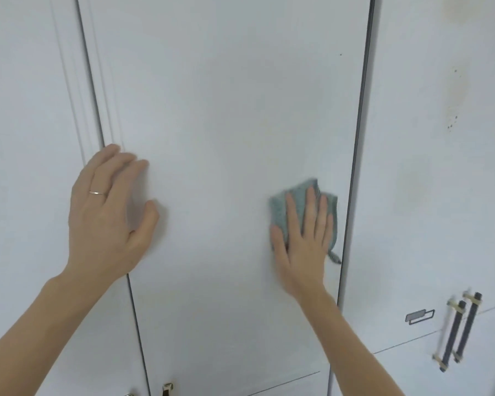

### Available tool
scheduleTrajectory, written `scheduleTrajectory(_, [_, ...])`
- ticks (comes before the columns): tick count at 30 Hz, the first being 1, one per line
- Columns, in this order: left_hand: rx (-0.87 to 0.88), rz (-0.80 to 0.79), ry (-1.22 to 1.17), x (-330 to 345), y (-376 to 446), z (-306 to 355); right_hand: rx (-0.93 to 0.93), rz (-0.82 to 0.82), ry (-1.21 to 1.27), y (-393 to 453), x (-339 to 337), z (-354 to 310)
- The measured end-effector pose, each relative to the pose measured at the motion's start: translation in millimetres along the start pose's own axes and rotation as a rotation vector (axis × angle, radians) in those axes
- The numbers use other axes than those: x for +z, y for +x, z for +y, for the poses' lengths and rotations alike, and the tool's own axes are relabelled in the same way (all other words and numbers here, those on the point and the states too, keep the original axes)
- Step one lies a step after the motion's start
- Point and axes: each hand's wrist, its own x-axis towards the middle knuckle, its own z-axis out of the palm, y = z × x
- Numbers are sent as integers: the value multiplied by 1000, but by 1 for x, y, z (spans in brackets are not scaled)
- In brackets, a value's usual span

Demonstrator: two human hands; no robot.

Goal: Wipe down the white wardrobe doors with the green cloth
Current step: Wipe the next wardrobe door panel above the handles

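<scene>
- The right hand (305,232) lies flat with fingers straight and spread, pressing the green cloth (280,208) against the middle door (226,110), low on that door's right side.
- The cloth is bunched under the palm; one corner hangs out just beside the dark gap (360,138) that marks the middle door's right edge.
- The left hand (109,212) is open and holds nothing; its fingers are straight, at the middle door's left edge, apparently steadying it, though contact is hard to confirm.
- Progress, as a judgement: somewhere mid-job. No wet streak shows, so I cannot tell which parts of the middle door are already done.
- Clearly left: the door to the right of the middle door (440,167) carries yellowish staining and dark specks (452,122) up high, untouched by the look of it.
- Room to move: the middle door's face is flat and bare above and left of the cloth, so long strokes have free run there.
- Edges to mind: the gap beside the cloth could snag that loose corner, and the black handles (459,330) sit below and right of the middle door.
</scene>
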Motion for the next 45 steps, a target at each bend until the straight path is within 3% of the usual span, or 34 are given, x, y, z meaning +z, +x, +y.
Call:
scheduleTrajectory(3, [-15,-10,-2,3,-21,3,82,-144,8,-134,25,17])
scheduleTrajectory(6, [-18,-40,-3,2,-44,6,89,-232,2,-161,29,21])
scheduleTrajectory(11, [-6,-59,-5,0,-54,1,-87,-102,38,-21,4,3])
scheduleTrajectory(15, [-30,-90,-76,-7,-53,1,-247,24,-36,112,-15,-55])
scheduleTrajectory(19, [-35,-144,-129,-11,-55,-4,-337,91,-115,129,-6,-108])
scheduleTrajectory(24, [-37,-165,-96,-8,-83,-2,-524,-75,6,-11,30,-124])
scheduleTrajectory(29, [-101,-251,-97,-13,-139,14,-530,-299,-3,-199,68,-72])
scheduleTrajectory(33, [-100,-354,-82,-19,-181,20,-575,-398,-70,-259,74,-43])
scheduleTrajectory(37, [-92,-380,-81,-24,-191,20,-599,-291,-26,-203,69,-63])
scheduleTrajectory(42, [-172,-305,-64,-26,-178,24,-446,-84,70,-76,50,-114])
scheduleTrajectory(45, [-197,-287,-78,-26,-177,27,-400,-54,63,-75,51,-120])
